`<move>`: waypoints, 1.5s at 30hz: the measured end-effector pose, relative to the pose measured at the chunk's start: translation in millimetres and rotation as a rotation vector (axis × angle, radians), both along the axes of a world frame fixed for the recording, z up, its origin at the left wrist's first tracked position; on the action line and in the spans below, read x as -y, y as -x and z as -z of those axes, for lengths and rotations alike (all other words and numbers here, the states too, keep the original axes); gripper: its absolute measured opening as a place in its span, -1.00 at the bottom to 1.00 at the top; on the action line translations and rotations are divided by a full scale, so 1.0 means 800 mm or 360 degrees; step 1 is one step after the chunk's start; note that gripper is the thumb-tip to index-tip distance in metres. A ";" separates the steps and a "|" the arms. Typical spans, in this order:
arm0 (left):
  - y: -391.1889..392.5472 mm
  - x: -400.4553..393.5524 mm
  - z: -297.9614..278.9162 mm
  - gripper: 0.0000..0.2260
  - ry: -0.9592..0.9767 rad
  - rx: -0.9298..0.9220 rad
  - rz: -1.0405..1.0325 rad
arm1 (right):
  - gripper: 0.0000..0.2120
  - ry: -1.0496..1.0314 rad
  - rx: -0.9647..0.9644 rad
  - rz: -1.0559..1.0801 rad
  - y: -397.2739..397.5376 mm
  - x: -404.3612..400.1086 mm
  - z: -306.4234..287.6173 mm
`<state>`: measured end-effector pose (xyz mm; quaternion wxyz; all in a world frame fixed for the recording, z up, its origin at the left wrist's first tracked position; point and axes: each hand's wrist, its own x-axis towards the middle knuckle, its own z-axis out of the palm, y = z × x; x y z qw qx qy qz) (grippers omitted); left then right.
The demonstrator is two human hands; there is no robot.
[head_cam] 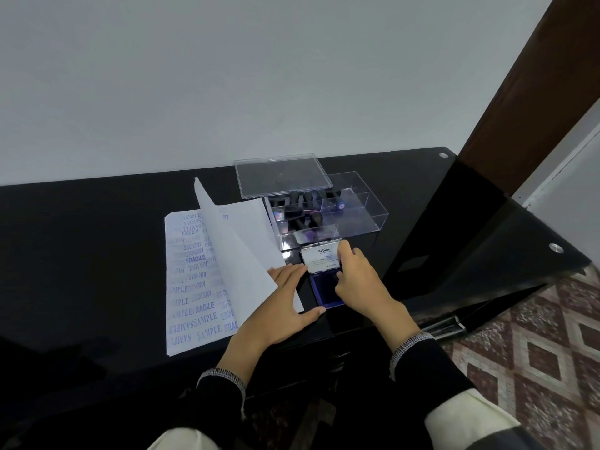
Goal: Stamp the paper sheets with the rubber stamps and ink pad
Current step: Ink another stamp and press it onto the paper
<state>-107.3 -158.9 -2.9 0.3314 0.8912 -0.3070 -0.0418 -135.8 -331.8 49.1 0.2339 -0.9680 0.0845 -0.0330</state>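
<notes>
Head view shows the job well under way: the lower paper sheet (191, 287) on the black bench (97, 254) is crowded with blue impressions (SAMPLE, FRAGILE, AIR MAIL among them), while the upper sheet (233, 241) is lifted and curling over it, its visible face unmarked. The rubber stamps (302, 212) all lie in the clear box (357, 216) at the back, whose lid (282, 175) leans behind it, so no stamp is in play now. The ink pad (324, 292) sits just in front of the box, its lid (319, 258) raised. The right hand (357, 280) pinches that lid's right edge, fingers curled round it. The left hand (285, 303) lies flat with straight fingers on the corner of the paper beside the pad, gripping nothing. Whether the pad is being opened for more stamping or closed to finish, I cannot tell; at least the upper sheet looks left to do.

Room is tight on the right: pad and box stand close together, and the bench's near edge lies just before the pad. Left of the sheets the bench offers broad dark surface for spreading paper.
</notes>
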 end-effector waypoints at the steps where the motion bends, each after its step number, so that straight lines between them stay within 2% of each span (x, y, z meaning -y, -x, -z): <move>1: 0.000 0.000 0.001 -0.23 -0.0012 0.0020 0.0008 | -0.66 -0.0008 -0.0004 0.0001 -0.001 0.000 -0.001; 6: -0.001 0.002 0.006 -0.25 -0.0011 -0.0001 0.0005 | -0.60 -0.0050 0.0119 0.0065 0.011 -0.003 0.009; 9: -0.001 0.002 0.006 -0.28 -0.0020 -0.0040 -0.0006 | -0.63 -0.0004 0.0166 0.0124 0.016 -0.004 0.014; 18: -0.002 0.002 0.005 -0.28 -0.0037 0.0031 -0.0002 | -0.62 0.0075 -0.0118 0.0013 -0.008 -0.002 -0.009; 24: -0.001 0.001 0.002 -0.29 -0.0032 0.0033 0.0021 | -0.64 0.0080 0.0073 0.0116 0.012 -0.004 0.010; 27: -0.001 -0.001 0.000 -0.28 -0.0099 0.0160 -0.0009 | -0.68 0.0111 0.0152 0.0155 0.019 -0.009 0.017; 30: -0.001 -0.003 0.000 -0.26 -0.0205 0.0306 -0.0041 | -0.67 0.0101 0.0120 0.0162 0.016 -0.009 0.013; 36: -0.001 -0.003 0.002 -0.25 -0.0212 0.0343 -0.0044 | -0.66 0.0036 0.0065 0.0190 0.010 -0.003 0.006; 42: -0.001 -0.003 0.002 -0.23 -0.0202 0.0342 -0.0043 | -0.58 0.0203 0.0024 0.0163 0.009 -0.013 0.007; 45: -0.001 -0.003 0.002 -0.24 -0.0209 0.0345 -0.0047 | -0.64 0.0105 0.0009 0.0184 0.007 -0.009 0.004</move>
